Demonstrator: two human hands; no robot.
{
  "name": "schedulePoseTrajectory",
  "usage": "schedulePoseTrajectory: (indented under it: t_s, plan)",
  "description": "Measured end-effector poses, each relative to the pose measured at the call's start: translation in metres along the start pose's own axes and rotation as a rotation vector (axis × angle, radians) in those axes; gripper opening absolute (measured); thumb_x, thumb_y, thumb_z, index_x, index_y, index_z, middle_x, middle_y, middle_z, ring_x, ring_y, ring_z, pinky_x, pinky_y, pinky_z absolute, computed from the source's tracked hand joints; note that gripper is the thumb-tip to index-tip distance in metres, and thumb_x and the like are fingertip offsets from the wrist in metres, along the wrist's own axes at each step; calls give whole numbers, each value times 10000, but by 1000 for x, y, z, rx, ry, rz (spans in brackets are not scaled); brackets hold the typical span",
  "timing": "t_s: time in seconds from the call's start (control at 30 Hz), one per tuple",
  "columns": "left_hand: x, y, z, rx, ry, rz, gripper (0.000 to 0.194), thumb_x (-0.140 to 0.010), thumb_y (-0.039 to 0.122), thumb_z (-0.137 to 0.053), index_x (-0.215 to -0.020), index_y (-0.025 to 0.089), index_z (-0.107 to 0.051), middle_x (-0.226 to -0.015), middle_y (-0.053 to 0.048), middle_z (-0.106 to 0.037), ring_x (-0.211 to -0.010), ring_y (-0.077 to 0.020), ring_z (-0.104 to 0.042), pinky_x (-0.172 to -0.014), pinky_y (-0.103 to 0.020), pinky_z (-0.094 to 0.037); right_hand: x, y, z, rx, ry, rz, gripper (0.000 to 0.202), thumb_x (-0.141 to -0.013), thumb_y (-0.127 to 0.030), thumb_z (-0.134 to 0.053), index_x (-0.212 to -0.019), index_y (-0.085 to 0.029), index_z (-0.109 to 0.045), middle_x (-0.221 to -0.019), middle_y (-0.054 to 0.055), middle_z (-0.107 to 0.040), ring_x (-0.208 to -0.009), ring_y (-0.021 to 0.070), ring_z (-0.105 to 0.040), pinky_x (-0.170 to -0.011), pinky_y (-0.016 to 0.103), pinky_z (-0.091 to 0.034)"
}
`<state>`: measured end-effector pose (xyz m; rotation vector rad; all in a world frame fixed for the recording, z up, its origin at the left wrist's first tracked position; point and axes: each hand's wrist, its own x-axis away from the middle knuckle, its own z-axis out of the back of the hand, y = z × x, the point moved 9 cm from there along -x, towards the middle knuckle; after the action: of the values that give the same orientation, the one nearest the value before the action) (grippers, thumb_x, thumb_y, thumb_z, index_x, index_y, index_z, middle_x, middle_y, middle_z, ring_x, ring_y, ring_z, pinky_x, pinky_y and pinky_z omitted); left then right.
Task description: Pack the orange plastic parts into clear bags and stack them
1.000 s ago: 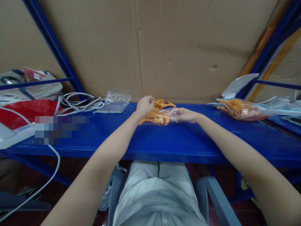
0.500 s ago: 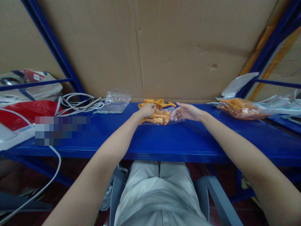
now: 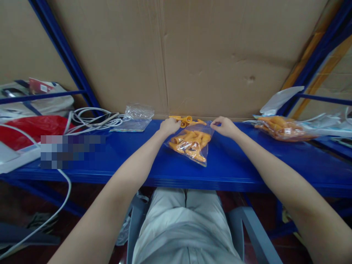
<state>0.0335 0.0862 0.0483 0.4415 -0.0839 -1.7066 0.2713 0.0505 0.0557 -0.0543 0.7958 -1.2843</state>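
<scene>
A clear plastic bag (image 3: 205, 160) of orange-yellow plastic pieces (image 3: 189, 142) lies on the blue table, its mouth toward the back and a bottom corner toward me. At the upper left of the bag my left hand (image 3: 169, 126) is closed, with its fingertips pinched on the bag's edge. My right hand (image 3: 224, 126) pinches the upper right corner, thumb and fingers together. Just behind the bag, against the cardboard, are several loose orange-yellow pieces (image 3: 188, 120) with hollow round ends. My left fingers partly cover the pieces nearest to them.
Another bag of orange pieces (image 3: 283, 127) lies at the right. Flattened clear plastic bags (image 3: 134, 119), coiled white cable (image 3: 93, 119) and red plastic (image 3: 35, 128) are at the left. A cardboard wall (image 3: 209, 62) closes the back, between blue frame posts (image 3: 64, 55).
The filled bag has turned and now lies spread toward me, pieces toward its bottom. My right hand went from loosely spread fingers to a pinch at the bag's corner.
</scene>
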Motion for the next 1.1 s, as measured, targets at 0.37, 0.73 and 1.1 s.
schedulePoseTrajectory:
  t_s: [0.37, 0.73, 1.1]
  plan:
    - [-1, 9, -48, 687, -328, -11, 185, -888, 284, -559, -817, 146, -660, -786, -71, -708, -550, -118, -584, -487, -227, -395, 18, 25, -36, -306, -322, -367, 363, -743, -462, -747, -577, -163, -625, -555, 36, -603, -528, 111, -496, -479, 234, -336]
    - [-2, 2, -43, 734, -278, 47, 136, -874, 246, -578, -799, 151, -638, -769, -55, -650, -648, -111, -583, -524, -214, -392, 24, 19, -47, -880, -142, -539, 213, -809, -67, -657, -632, -158, -582, -570, 6, -635, -505, 80, -572, -617, 226, -514]
    - [-7, -13, -53, 1022, -358, 207, 148, -770, 58, -657, -675, 147, -586, -622, 6, -610, -561, -81, -576, -655, -225, -496, 28, 11, -58, -1037, -254, -519, 190, -837, -55, -634, -678, -153, -597, -651, 23, -685, -567, 93, -633, -636, 221, -541]
